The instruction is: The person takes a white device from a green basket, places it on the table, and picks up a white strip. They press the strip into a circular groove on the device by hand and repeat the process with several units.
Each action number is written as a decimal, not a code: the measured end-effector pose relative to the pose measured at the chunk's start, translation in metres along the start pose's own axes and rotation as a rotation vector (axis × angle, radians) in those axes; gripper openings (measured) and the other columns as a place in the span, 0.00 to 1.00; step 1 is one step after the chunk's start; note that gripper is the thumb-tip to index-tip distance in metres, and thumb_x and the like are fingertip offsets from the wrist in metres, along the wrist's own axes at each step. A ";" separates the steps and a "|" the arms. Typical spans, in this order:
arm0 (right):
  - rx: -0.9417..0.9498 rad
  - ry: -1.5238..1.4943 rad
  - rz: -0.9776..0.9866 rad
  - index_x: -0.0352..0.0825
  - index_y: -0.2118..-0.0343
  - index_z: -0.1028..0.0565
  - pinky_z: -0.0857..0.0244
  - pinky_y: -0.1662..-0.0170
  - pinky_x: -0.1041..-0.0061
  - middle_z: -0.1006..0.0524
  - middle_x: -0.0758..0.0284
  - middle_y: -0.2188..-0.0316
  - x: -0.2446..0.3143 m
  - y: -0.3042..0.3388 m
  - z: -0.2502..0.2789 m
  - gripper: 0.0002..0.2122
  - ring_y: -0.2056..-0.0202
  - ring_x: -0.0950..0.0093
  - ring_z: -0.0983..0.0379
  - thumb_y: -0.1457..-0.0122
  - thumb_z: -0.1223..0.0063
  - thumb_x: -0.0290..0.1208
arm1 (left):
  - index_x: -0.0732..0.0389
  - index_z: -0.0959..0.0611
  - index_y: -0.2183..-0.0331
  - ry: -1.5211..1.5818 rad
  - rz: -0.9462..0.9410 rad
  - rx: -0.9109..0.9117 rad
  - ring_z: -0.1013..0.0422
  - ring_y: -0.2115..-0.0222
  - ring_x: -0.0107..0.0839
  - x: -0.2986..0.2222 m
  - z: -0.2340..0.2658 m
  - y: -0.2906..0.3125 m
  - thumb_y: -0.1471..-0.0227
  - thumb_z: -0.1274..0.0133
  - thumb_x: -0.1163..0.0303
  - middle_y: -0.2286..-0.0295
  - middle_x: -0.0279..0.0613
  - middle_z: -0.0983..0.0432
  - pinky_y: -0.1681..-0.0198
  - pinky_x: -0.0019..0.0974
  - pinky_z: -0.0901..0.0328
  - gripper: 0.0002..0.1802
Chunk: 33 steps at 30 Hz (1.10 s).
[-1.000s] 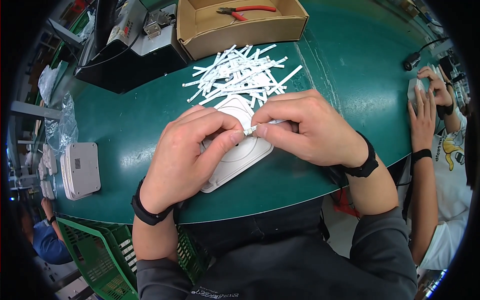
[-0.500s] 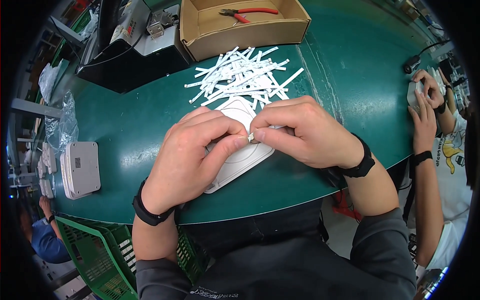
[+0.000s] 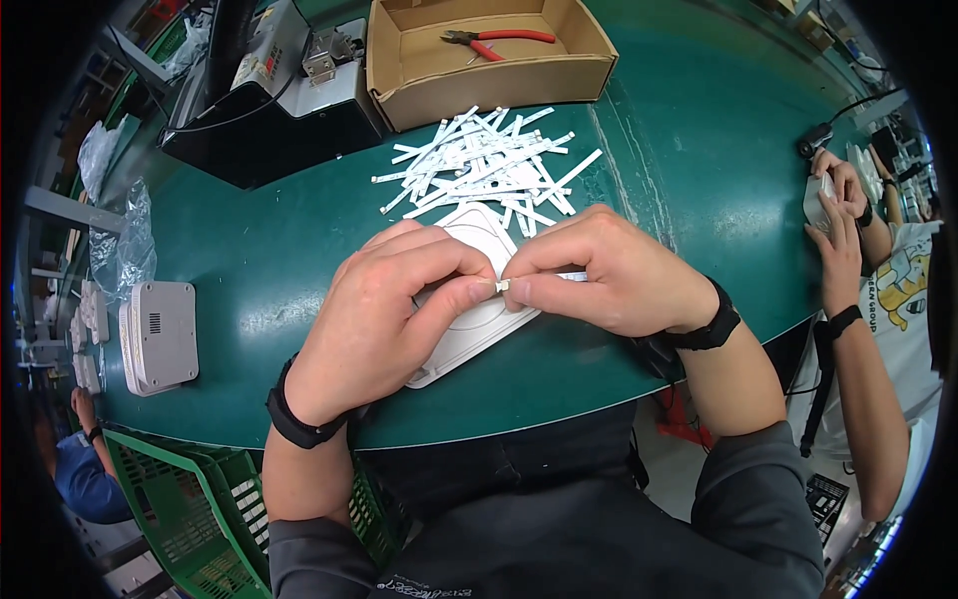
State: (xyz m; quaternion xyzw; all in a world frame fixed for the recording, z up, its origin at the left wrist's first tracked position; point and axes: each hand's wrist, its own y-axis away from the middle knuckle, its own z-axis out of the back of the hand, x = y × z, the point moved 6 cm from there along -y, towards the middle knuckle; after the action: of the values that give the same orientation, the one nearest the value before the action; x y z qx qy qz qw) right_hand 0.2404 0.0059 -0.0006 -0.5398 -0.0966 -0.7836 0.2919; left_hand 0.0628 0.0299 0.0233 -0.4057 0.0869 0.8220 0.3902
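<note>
My left hand [image 3: 374, 309] and my right hand [image 3: 624, 275] meet fingertip to fingertip, each closed in a pinch. Between them shows the small pale end of a white flat strip [image 3: 503, 286]; more of the strip peeks out behind my right thumb, and the rest is hidden by my fingers. Directly under my hands lies a white plastic housing [image 3: 454, 354] with rounded corners and a circular groove, partly covered by them. Just beyond its far corner, a loose pile of similar white strips [image 3: 489, 165] is spread on the green table [image 3: 269, 270].
A cardboard box [image 3: 489, 85] holding red-handled cutters [image 3: 514, 36] stands beyond the pile. Left of it is a black-and-grey machine [image 3: 289, 110]. Stacked white housings [image 3: 165, 339] sit at left, above a green crate [image 3: 180, 509]. At right, a co-worker's hands [image 3: 838, 210] hold a pale part.
My pinched fingers stay together over the housing, with my right hand turned slightly, so part of the strip now shows behind its thumb. The whole view has shifted a little.
</note>
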 end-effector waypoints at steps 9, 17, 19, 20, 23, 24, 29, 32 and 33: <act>-0.020 0.022 0.046 0.29 0.64 0.16 0.26 0.62 0.71 0.15 0.60 0.69 0.001 -0.002 -0.003 0.06 0.68 0.66 0.18 0.34 0.41 0.25 | 0.63 0.15 0.65 -0.037 -0.032 0.004 0.29 0.66 0.38 0.000 -0.003 -0.001 0.42 0.37 0.72 0.71 0.39 0.21 0.59 0.38 0.33 0.05; -0.057 -0.002 -0.010 0.28 0.65 0.16 0.27 0.63 0.72 0.16 0.61 0.71 -0.001 -0.004 -0.004 0.05 0.69 0.66 0.19 0.35 0.41 0.24 | 0.63 0.16 0.66 -0.004 -0.002 -0.036 0.29 0.65 0.38 0.003 -0.003 -0.001 0.42 0.38 0.73 0.71 0.39 0.21 0.59 0.38 0.33 0.04; -0.063 0.003 -0.020 0.28 0.65 0.17 0.27 0.64 0.72 0.16 0.61 0.71 0.000 -0.004 -0.005 0.05 0.70 0.66 0.19 0.35 0.41 0.24 | 0.63 0.16 0.66 0.013 0.007 -0.048 0.29 0.65 0.38 0.003 -0.001 -0.001 0.42 0.38 0.73 0.70 0.39 0.21 0.59 0.37 0.33 0.04; -0.093 0.014 0.008 0.28 0.65 0.17 0.27 0.64 0.72 0.17 0.61 0.71 0.003 -0.004 -0.004 0.05 0.70 0.66 0.19 0.35 0.41 0.24 | 0.63 0.16 0.66 0.032 0.029 -0.055 0.29 0.66 0.40 0.003 0.000 -0.001 0.42 0.38 0.74 0.71 0.40 0.22 0.59 0.39 0.33 0.03; -0.154 0.034 0.067 0.28 0.66 0.17 0.28 0.65 0.71 0.17 0.61 0.72 0.008 -0.003 -0.004 0.04 0.70 0.66 0.19 0.36 0.41 0.23 | 0.62 0.16 0.67 0.066 0.074 -0.068 0.29 0.66 0.43 0.004 0.003 -0.001 0.41 0.40 0.74 0.71 0.40 0.22 0.59 0.41 0.32 0.03; -0.158 0.062 0.083 0.28 0.66 0.17 0.28 0.65 0.71 0.17 0.61 0.72 0.010 -0.002 -0.004 0.04 0.71 0.66 0.20 0.36 0.41 0.22 | 0.63 0.16 0.67 0.046 0.045 -0.061 0.29 0.66 0.41 0.004 0.003 0.000 0.41 0.39 0.74 0.70 0.40 0.22 0.59 0.40 0.33 0.03; -0.170 0.136 0.117 0.28 0.65 0.17 0.30 0.67 0.70 0.18 0.61 0.73 0.013 -0.003 -0.007 0.03 0.72 0.66 0.21 0.38 0.40 0.21 | 0.62 0.17 0.67 -0.010 -0.026 -0.031 0.31 0.65 0.41 0.003 0.002 -0.001 0.41 0.40 0.74 0.70 0.40 0.24 0.58 0.39 0.34 0.02; -0.170 0.128 0.115 0.28 0.65 0.17 0.30 0.68 0.70 0.18 0.61 0.73 0.012 -0.003 -0.009 0.03 0.72 0.65 0.21 0.38 0.40 0.21 | 0.61 0.17 0.67 -0.027 -0.028 -0.011 0.31 0.65 0.41 0.004 0.001 -0.001 0.40 0.40 0.74 0.70 0.39 0.24 0.58 0.39 0.35 0.02; -0.168 0.112 0.112 0.28 0.65 0.17 0.30 0.68 0.70 0.18 0.60 0.73 0.011 -0.003 -0.009 0.03 0.72 0.65 0.21 0.38 0.40 0.21 | 0.62 0.17 0.67 -0.036 -0.023 0.000 0.30 0.64 0.40 0.004 0.001 -0.002 0.41 0.39 0.73 0.69 0.39 0.23 0.57 0.39 0.34 0.03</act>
State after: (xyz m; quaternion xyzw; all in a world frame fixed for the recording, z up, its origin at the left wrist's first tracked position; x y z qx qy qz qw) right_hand 0.2286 0.0005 0.0067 -0.5225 0.0163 -0.8003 0.2937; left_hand 0.0617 0.0338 0.0215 -0.3916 0.0753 0.8246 0.4012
